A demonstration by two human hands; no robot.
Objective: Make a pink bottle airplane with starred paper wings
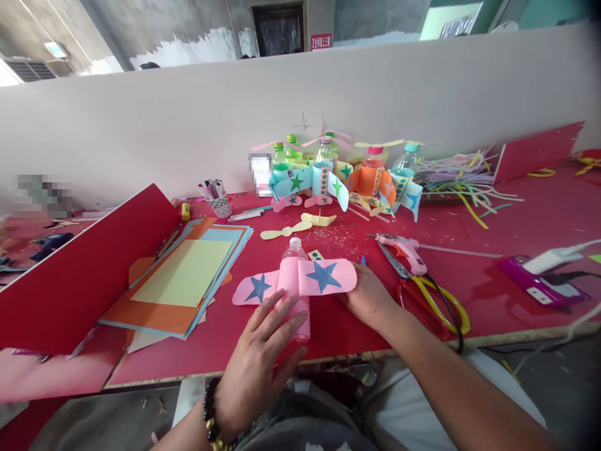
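Note:
A small plastic bottle [300, 319] wrapped in pink paper lies on the red table, its capped neck pointing away from me. Across it sits a pink paper wing strip [307, 268] with a blue star on each side. My left hand [267, 341] rests on the lower part of the bottle, fingers stretched and spread over the pink paper. At the right wing tip, my right hand [370, 297] has its fingers hidden behind the paper, so their grip cannot be made out. A yellow strip with blue dots [316, 255] shows just behind the wing.
Finished bottle planes [323, 172] stand along the back wall. Right of my hands are a pink glue gun [404, 247], yellow-handled scissors [436, 304] and a purple power strip [535, 282]. Coloured paper sheets [183, 272] lie left; a yellow paper propeller [286, 232] lies ahead.

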